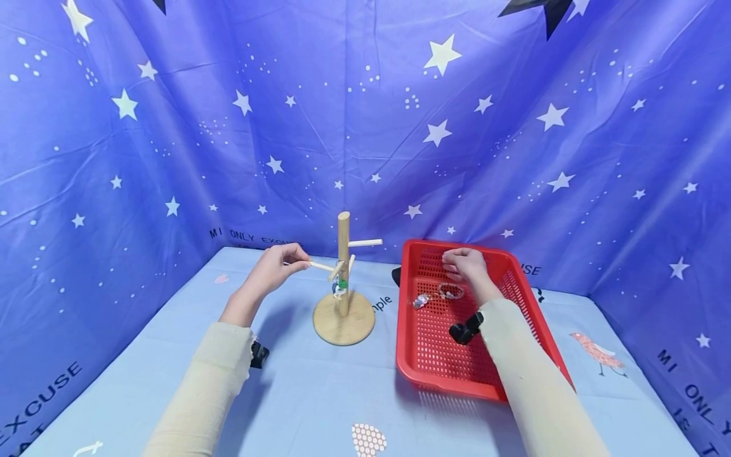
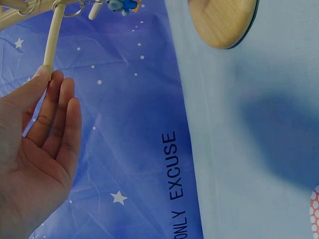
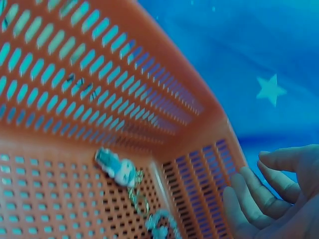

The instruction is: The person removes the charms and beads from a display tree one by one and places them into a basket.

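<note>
My left hand [image 1: 274, 270] pinches the free end of a thin wooden peg [image 2: 53, 42] between thumb and fingertips. The peg sticks out from a wooden stand [image 1: 344, 230] with a round base. Small keychains hang low on its pegs, among them a blue figure [image 2: 117, 5] on a metal ring and a green piece [image 1: 343, 285]. Over the far part of a red basket [image 1: 405, 317] is my right hand [image 1: 468, 270], its fingers loosely bent with nothing seen between them. Inside the basket lie a keychain with a pale figure [image 3: 119, 168] and a beaded loop [image 1: 452, 291].
The basket's perforated walls rise around the right hand. Another wooden peg [image 1: 365, 243] juts right from the stand toward the basket. Light blue cloth [image 1: 308, 393] covers the table, and a dark blue star-patterned curtain [image 1: 354, 127] hangs close behind.
</note>
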`<control>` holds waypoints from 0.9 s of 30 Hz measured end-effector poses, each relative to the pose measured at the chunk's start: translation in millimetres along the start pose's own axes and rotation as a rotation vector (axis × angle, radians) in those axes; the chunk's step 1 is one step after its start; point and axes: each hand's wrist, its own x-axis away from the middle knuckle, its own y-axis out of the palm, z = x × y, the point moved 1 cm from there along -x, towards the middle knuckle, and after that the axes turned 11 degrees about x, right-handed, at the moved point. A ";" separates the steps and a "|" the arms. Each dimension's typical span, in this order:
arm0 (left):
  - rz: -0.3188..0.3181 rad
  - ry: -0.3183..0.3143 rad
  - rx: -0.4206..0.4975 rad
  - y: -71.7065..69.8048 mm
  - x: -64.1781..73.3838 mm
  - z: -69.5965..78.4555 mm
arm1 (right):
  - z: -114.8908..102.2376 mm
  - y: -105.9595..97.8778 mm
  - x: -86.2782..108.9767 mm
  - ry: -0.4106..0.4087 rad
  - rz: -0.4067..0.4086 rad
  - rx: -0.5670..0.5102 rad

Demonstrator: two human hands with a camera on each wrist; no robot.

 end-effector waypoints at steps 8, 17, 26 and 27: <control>0.003 0.008 0.003 0.3 -1.1 -1.0 | -15.1 10.0 7.1 -0.069 -0.053 -0.066; 0.002 0.022 0.007 -0.7 -0.9 0.1 | -26.3 22.7 15.5 -0.101 -0.081 -0.039; 0.001 0.004 0.010 -0.8 0.8 1.1 | -36.4 36.4 29.3 -0.150 -0.123 -0.023; 0.001 0.002 0.006 -0.5 0.7 0.8 | -37.1 37.6 30.7 -0.154 -0.129 -0.026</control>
